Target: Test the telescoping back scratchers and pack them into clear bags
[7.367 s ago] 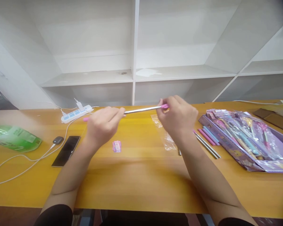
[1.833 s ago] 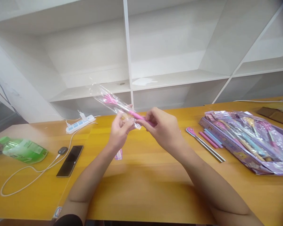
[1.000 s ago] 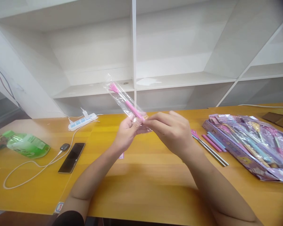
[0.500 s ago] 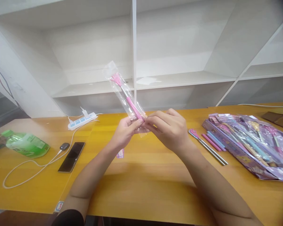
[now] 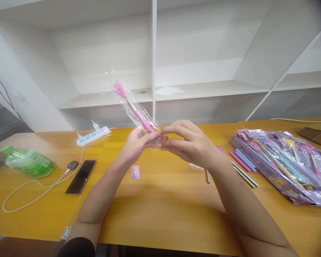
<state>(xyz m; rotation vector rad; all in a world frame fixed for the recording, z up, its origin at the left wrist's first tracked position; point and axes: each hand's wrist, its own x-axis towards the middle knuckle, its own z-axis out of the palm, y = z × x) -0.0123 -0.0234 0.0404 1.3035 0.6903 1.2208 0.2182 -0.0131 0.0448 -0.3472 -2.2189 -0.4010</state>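
My left hand (image 5: 135,142) is closed around the lower end of a pink back scratcher (image 5: 143,119), which sits inside a clear plastic bag (image 5: 127,107). The scratcher tilts up to the left, its pink claw head at the top, a silver shaft below it and a pink handle near my fingers. At the bag's bottom end, the curved fingers and thumb of my right hand (image 5: 188,141) meet the clear film; their exact grip is partly hidden. Under my right wrist a silver tube (image 5: 208,176) and some clear plastic (image 5: 195,166) show on the table.
At right stands a purple display box (image 5: 270,175) of bagged scratchers, beside pink tubes (image 5: 240,161), blue tubes (image 5: 245,159) and silver rods (image 5: 244,175). A small label card (image 5: 135,172), a phone (image 5: 81,177), a green bottle (image 5: 29,162) and a power strip (image 5: 93,136) are leftward.
The bagged back scratcher and my left hand have shifted slightly left. My right hand's fingers have spread a little at the bag's end. A silver tube and clear plastic now show beneath my right wrist.
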